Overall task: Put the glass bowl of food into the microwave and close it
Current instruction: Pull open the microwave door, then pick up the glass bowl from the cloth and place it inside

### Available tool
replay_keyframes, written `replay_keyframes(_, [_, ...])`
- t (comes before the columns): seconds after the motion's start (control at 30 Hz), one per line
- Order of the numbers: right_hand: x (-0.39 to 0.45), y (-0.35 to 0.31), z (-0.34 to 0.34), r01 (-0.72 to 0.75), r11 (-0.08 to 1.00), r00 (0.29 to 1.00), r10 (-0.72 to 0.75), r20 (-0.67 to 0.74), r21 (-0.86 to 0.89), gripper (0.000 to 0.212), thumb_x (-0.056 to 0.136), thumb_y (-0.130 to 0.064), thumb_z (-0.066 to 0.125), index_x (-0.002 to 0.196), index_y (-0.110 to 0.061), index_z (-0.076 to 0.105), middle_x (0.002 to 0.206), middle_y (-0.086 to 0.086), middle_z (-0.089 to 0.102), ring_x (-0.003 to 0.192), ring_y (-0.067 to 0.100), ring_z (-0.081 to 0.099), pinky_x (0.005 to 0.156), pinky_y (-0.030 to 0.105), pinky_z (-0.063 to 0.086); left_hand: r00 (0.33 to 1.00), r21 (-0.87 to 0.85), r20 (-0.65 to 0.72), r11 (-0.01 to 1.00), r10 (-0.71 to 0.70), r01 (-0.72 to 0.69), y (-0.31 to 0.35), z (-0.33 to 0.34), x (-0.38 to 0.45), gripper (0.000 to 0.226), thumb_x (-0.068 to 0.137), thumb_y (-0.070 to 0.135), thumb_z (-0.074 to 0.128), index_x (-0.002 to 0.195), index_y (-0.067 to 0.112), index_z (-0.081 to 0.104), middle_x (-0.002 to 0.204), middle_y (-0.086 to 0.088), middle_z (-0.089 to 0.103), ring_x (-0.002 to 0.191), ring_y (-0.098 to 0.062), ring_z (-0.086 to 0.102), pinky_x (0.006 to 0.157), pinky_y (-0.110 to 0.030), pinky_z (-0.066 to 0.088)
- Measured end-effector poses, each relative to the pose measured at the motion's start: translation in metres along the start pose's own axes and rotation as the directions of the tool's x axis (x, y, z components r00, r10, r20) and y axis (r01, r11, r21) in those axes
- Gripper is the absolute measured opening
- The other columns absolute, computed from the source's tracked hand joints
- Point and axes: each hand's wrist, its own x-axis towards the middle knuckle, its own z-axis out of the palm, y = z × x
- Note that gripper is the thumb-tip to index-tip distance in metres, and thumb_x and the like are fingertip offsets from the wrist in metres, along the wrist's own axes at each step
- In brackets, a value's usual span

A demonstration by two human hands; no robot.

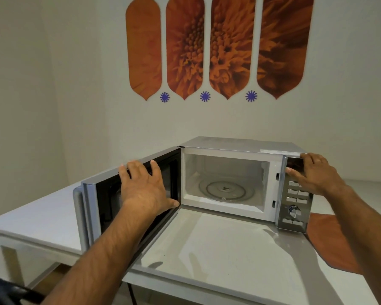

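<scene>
A silver microwave (240,145) stands on a white table (218,249) against the wall. Its door (101,208) is swung wide open to the left. Inside the white cavity only the glass turntable (226,191) shows. My left hand (145,188) lies flat on the inner side of the door, fingers spread over its top edge. My right hand (312,175) rests on the top right corner of the microwave, above the control panel (295,208). No glass bowl of food is in view.
An orange placemat (330,241) lies on the table to the right of the microwave. Orange flower panels (218,47) hang on the wall above. A dark object (7,291) sits at the bottom left, below the table edge.
</scene>
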Motion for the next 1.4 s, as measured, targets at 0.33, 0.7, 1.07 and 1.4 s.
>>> replay_keyframes(0.33, [-0.002, 0.0, 0.0, 0.002, 1.0, 1.0, -0.002, -0.002, 0.005, 0.084, 0.089, -0.07, 0.038, 0.147, -0.008, 0.034, 0.152, 0.02, 0.041, 0.142, 0.036, 0.034, 0.105, 0.059, 0.042, 1.0, -0.009, -0.011, 1.0, -0.002, 0.002, 0.001, 0.008, 0.008, 0.126, 0.068, 0.09, 0.041, 0.154, 0.013, -0.008, 0.159, -0.033, 0.001, 0.148, -0.047, -0.003, 0.118, -0.062, -0.003])
replay_keyframes(0.7, [-0.004, 0.001, -0.001, -0.001, 1.0, 1.0, 0.001, 0.003, 0.029, 0.096, 0.083, -0.078, 0.026, 0.151, -0.01, 0.028, 0.156, 0.019, 0.036, 0.144, 0.036, 0.032, 0.112, 0.059, 0.037, 0.983, -0.167, -0.168, 0.98, 0.079, -0.108, 0.021, 0.008, 0.025, 0.123, 0.07, 0.084, 0.049, 0.154, 0.013, -0.005, 0.162, -0.025, 0.009, 0.15, -0.041, 0.005, 0.12, -0.06, 0.002])
replay_keyframes(1.07, [-0.032, 0.021, -0.008, -0.061, 0.995, 0.991, 0.07, -0.112, 0.079, 0.094, 0.09, -0.074, 0.026, 0.159, -0.01, 0.016, 0.168, 0.014, 0.017, 0.154, 0.03, 0.015, 0.123, 0.05, 0.016, 0.841, -0.341, -0.443, 0.809, 0.311, -0.479, 0.113, 0.012, 0.041, 0.11, 0.077, 0.08, 0.045, 0.154, 0.01, 0.007, 0.162, -0.015, 0.021, 0.15, -0.032, 0.012, 0.121, -0.056, 0.01])
replay_keyframes(1.4, [-0.082, 0.046, -0.011, -0.231, 0.967, 0.958, 0.245, -0.147, 0.106, 0.084, 0.095, -0.065, 0.036, 0.16, -0.017, 0.013, 0.169, 0.009, 0.014, 0.155, 0.028, 0.015, 0.124, 0.05, 0.017, 0.642, -0.514, -0.576, 0.386, 0.505, -0.766, 0.226, 0.021, 0.035, 0.103, 0.08, 0.078, 0.046, 0.155, 0.016, 0.013, 0.165, -0.008, 0.016, 0.152, -0.025, 0.009, 0.124, -0.048, 0.009])
